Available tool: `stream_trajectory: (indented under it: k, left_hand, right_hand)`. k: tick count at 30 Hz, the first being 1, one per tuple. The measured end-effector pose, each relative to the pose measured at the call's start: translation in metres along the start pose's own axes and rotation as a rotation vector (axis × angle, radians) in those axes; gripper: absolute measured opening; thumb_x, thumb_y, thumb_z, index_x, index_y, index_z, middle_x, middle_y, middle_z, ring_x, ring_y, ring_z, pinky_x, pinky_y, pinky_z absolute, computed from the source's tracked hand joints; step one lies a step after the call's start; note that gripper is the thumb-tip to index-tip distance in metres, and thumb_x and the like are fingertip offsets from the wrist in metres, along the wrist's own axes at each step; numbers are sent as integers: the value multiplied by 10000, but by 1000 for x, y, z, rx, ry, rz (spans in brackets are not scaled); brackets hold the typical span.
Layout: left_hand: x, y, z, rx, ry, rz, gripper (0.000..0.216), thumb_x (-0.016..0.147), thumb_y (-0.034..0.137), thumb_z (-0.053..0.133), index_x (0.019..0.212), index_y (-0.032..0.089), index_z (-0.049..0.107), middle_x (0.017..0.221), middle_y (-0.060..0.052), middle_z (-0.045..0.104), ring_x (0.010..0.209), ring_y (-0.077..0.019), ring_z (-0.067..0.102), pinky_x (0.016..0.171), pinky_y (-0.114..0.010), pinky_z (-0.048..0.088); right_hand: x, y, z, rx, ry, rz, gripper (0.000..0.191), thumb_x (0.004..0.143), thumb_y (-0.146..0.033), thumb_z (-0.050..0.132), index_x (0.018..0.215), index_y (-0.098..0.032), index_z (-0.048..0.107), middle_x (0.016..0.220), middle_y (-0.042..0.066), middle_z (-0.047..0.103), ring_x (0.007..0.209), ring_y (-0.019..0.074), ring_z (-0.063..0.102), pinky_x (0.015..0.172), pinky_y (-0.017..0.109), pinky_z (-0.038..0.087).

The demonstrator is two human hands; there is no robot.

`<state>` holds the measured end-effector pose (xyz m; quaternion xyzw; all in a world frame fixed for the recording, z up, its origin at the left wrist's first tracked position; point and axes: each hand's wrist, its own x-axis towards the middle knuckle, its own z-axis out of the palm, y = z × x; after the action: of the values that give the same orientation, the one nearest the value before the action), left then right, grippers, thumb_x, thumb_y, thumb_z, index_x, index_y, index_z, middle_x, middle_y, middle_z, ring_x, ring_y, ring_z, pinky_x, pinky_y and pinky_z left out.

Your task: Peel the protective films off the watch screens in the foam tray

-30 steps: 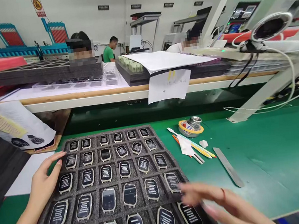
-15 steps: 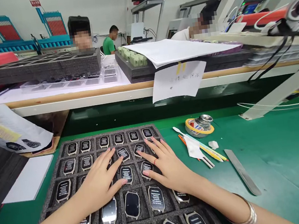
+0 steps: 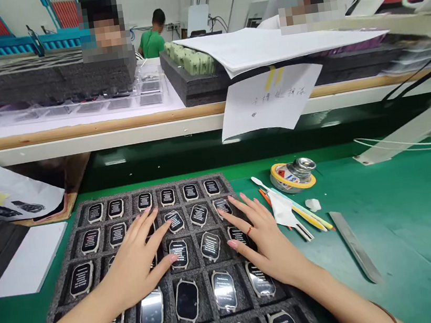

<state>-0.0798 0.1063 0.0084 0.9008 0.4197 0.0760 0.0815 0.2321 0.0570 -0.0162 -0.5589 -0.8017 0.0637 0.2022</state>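
Observation:
A dark grey foam tray (image 3: 203,311) lies in front of me, its compartments holding several watch bodies without straps. Most screens show lines of white text; one watch (image 3: 187,300) has a dark screen. Over the left-middle columns my left hand (image 3: 136,256) rests with fingers spread. Its index fingertip touches a tilted watch (image 3: 174,221) and its thumb lies on the watch below (image 3: 179,253). My right hand (image 3: 267,239) is spread over the right-hand column, index fingertip at a watch (image 3: 222,207) and thumb by another (image 3: 238,236). Both palms hide some watches.
Right of the tray lie a toothbrush and pen-like tools (image 3: 285,208), a tape roll (image 3: 292,176) with a metal-topped container, and a flat metal strip (image 3: 354,246). White paper (image 3: 30,260) is at left. A shelf (image 3: 117,137) with foam trays crosses behind; people sit beyond.
My right hand has moved right, from the fifth column of watches to the last column, uncovering watches there. My left hand stays on about the same watches. The head view has shifted slightly.

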Motion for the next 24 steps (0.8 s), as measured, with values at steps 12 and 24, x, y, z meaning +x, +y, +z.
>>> stream_trajectory:
  k: [12, 24]
  left_hand:
    - [4, 6, 4, 46, 2, 47, 610, 978, 536, 440, 1525, 286, 339, 1628, -130, 232, 1506, -363, 154, 1148, -629, 301]
    - [1, 3, 2, 28, 6, 33, 613, 978, 525, 449, 1529, 293, 313, 1632, -96, 235, 1510, -351, 145, 1151, -644, 289]
  right_hand:
    - [28, -20, 4, -36, -95, -119, 570, 964, -551, 479, 1465, -280, 473, 1612, 138, 272, 1502, 392, 149, 1149, 685, 213]
    - [4, 10, 7, 144, 128, 15, 504, 999, -371, 481, 1487, -298, 381, 1549, 75, 402, 1477, 297, 275, 1177, 620, 252]
